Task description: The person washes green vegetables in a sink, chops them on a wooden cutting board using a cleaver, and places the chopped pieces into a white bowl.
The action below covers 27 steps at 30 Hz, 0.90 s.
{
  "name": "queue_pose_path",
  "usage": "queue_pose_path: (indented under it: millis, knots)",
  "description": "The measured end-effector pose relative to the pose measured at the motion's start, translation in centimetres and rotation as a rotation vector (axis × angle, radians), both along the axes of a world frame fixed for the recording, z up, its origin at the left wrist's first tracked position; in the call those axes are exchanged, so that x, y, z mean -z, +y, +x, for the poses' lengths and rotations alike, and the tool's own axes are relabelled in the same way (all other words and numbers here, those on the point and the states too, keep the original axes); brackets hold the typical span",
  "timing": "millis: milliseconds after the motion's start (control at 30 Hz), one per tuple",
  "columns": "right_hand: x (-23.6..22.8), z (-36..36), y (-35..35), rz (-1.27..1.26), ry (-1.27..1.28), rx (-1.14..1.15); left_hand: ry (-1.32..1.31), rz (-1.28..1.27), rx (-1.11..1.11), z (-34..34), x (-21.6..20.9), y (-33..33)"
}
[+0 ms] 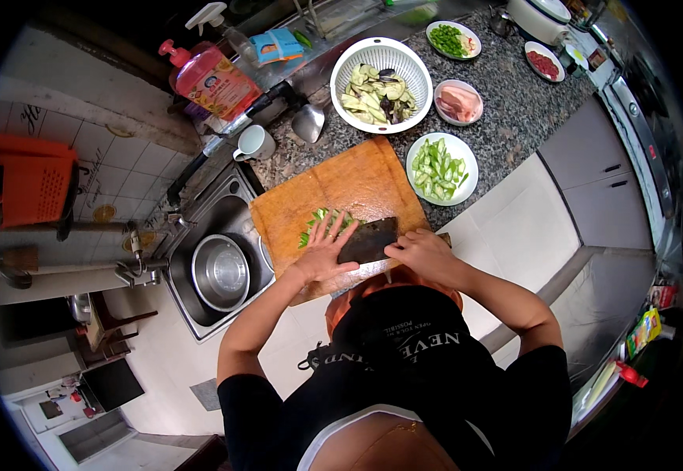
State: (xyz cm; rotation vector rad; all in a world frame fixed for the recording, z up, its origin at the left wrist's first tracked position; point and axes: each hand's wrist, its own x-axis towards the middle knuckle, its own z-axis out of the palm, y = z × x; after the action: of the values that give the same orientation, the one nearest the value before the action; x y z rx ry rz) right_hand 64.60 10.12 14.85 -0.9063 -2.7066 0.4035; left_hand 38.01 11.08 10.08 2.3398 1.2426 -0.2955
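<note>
Right hand (pixel 422 253) wraps the cleaver (pixel 368 240) handle; broad dark blade lies just left of it, likely heavy, rigid. Left hand (pixel 325 245), fingers spread flat, pins green vegetable (pixel 315 223) on the cutting board (pixel 357 184). Greens look light, soft, possibly slippery: hold near the cut.

The far half of the wooden cutting board (pixel 357 177) lies bare, giving open passage there. Beyond it, a white colander (pixel 381 85) and a plate of cut green vegetable (pixel 441 168) crowd the counter. To the left, a mug (pixel 255 144) and the sink (pixel 214 206) with its steel bowl (pixel 220 272) hem the board's edge.
</note>
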Motion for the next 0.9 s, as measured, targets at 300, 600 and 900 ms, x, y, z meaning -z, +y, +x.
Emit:
queue_pose_path:
  millis: [300, 600, 900]
  knots:
    - [-0.2, -0.5, -0.6, -0.015, 0.034, 0.022, -0.158, 0.052, -0.089, 1.0, -1.4, 0.3]
    - [-1.0, -1.8, -0.1, -0.011, 0.043, -0.005, -0.114, 0.059, -0.06, 0.8, -0.7, -0.7]
    - [1.5, 1.7, -1.4, -0.514, 0.075, 0.348, -0.555, 0.109, -0.577, -7.2, 4.0, -5.1]
